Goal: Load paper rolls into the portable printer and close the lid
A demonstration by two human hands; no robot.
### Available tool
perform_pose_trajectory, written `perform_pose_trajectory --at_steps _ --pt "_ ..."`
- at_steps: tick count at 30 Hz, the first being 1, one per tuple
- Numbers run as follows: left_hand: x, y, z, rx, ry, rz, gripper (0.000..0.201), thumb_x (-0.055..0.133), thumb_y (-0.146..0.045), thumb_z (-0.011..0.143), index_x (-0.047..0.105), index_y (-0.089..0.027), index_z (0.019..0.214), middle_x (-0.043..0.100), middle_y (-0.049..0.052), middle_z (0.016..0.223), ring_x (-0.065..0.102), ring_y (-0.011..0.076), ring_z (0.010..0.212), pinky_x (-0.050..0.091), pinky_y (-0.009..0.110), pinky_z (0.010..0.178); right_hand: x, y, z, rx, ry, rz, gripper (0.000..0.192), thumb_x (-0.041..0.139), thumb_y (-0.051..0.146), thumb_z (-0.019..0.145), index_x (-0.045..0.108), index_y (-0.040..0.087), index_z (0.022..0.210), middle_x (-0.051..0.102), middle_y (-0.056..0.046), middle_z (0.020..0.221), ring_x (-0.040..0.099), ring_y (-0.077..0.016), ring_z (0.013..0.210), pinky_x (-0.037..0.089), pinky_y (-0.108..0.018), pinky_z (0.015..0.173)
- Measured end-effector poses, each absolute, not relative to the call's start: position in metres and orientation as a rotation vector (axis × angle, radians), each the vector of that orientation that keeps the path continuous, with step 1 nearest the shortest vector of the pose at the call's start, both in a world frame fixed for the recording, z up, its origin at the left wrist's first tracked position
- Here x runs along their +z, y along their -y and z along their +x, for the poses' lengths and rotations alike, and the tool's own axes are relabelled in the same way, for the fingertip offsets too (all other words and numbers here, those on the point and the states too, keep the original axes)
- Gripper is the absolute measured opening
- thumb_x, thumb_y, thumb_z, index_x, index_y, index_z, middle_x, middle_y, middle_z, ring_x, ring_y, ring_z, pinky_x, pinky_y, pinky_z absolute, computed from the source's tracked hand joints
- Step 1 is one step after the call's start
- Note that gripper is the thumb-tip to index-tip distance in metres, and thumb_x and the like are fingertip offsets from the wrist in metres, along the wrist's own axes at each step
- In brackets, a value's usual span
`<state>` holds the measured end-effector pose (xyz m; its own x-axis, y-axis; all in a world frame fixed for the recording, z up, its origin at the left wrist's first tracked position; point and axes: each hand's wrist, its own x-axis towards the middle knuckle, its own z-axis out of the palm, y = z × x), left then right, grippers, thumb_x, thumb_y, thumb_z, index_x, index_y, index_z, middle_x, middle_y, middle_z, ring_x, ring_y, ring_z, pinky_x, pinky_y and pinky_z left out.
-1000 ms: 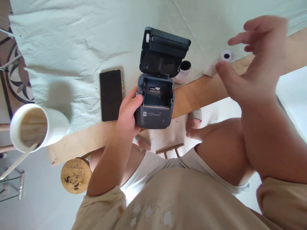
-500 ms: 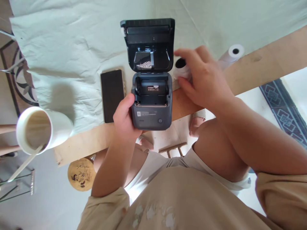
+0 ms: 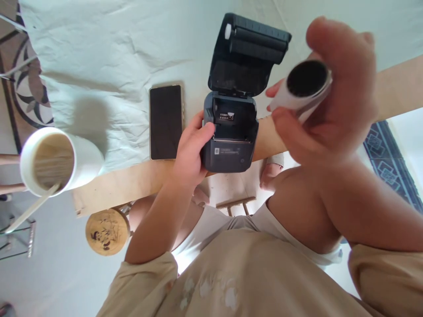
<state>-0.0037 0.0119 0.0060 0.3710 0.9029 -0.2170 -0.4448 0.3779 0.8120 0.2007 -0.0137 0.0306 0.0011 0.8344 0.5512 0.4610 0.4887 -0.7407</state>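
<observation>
Head view, dark grey printer (image 3: pixel 231 149) lid up, left hand (image 3: pixel 191 152) gripping it, right hand (image 3: pixel 330 110) clasping white paper roll (image 3: pixel 302 90).

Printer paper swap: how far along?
Done: the printer lid stands open and the paper bay looks empty. In hand: the left hand steadies the printer at the table edge, and the right hand holds a paper roll up beside it. Left: the roll is not yet in the bay and the lid not yet shut.
</observation>
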Motion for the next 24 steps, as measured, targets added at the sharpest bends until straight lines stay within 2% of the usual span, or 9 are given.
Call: perform_pose_trajectory --at_steps 3,7,9,12,15,18,20,24 --pt "0.005 -0.011 -0.003 0.989 -0.757 0.780 0.022 0.070 -0.037 0.089 0.073 -0.019 0.100 0.073 -0.001 0.079 0.073 0.0159 0.072 0.049 0.022 0.051 0.029 0.016 0.191 0.224 1.794 -1.008 0.063 0.068 0.022 0.085 0.046 0.039 0.142 0.061 0.001 0.139 0.066 -0.0203 0.110 0.063 -0.042 0.095" --pt "0.003 -0.012 -0.001 1.019 -0.763 0.813 0.028 0.070 -0.038 0.089 0.073 -0.017 0.108 0.076 0.002 0.089 0.074 0.0161 0.080 0.054 0.023 0.063 0.028 0.015 0.178 0.184 1.814 -1.265 0.028 0.062 0.018 0.088 0.055 0.027 0.114 0.071 -0.001 0.113 0.071 -0.0165 0.097 0.063 -0.032 0.080" --pt "0.001 -0.013 -0.001 1.023 -0.763 0.825 0.028 0.069 -0.037 0.089 0.072 -0.016 0.107 0.076 0.002 0.090 0.073 0.0163 0.081 0.056 0.024 0.068 0.029 0.014 0.175 0.087 1.850 -1.329 0.020 0.058 0.012 0.087 0.054 0.026 0.101 0.072 0.001 0.103 0.071 -0.0162 0.095 0.060 -0.031 0.079" --pt "0.001 -0.013 0.001 1.014 -0.766 0.844 0.027 0.068 -0.040 0.089 0.072 -0.018 0.104 0.074 0.002 0.086 0.073 0.0198 0.091 0.056 0.026 0.071 0.028 0.012 0.175 0.003 1.892 -1.286 0.026 0.052 0.003 0.084 0.054 0.026 0.094 0.071 0.002 0.100 0.070 -0.0144 0.094 0.057 -0.029 0.078" --pt "0.004 -0.012 0.001 1.014 -0.785 0.826 0.025 0.067 -0.038 0.088 0.072 -0.019 0.104 0.073 0.002 0.087 0.073 0.0200 0.094 0.057 0.026 0.072 0.024 0.008 0.175 -0.049 1.894 -1.211 0.028 0.054 0.001 0.080 0.059 0.023 0.096 0.070 0.001 0.102 0.069 -0.0130 0.091 0.056 -0.028 0.074" --pt "0.007 -0.010 0.000 1.002 -0.805 0.800 0.022 0.067 -0.034 0.088 0.071 -0.018 0.101 0.071 0.001 0.085 0.073 0.0179 0.088 0.057 0.025 0.072 0.020 0.008 0.177 -0.066 1.904 -1.212 0.014 0.058 0.009 0.087 0.064 0.021 0.090 0.069 -0.004 0.105 0.068 -0.0152 0.093 0.056 -0.031 0.076" --pt "0.007 -0.010 0.000 1.005 -0.796 0.792 0.021 0.067 -0.032 0.088 0.071 -0.017 0.101 0.071 0.001 0.085 0.072 0.0159 0.083 0.057 0.024 0.071 0.020 0.009 0.177 -0.107 1.913 -1.197 0.009 0.060 0.019 0.092 0.066 0.022 0.086 0.068 -0.004 0.099 0.065 -0.0160 0.088 0.053 -0.034 0.074" --pt "0.003 -0.010 -0.002 1.022 -0.725 0.826 0.033 0.069 -0.045 0.087 0.072 -0.017 0.104 0.072 0.003 0.086 0.072 0.0179 0.085 0.057 0.026 0.070 0.023 0.018 0.176 -0.224 1.919 -1.029 0.006 0.062 0.024 0.093 0.065 0.026 0.089 0.064 0.001 0.086 0.057 -0.0146 0.076 0.041 -0.036 0.067"
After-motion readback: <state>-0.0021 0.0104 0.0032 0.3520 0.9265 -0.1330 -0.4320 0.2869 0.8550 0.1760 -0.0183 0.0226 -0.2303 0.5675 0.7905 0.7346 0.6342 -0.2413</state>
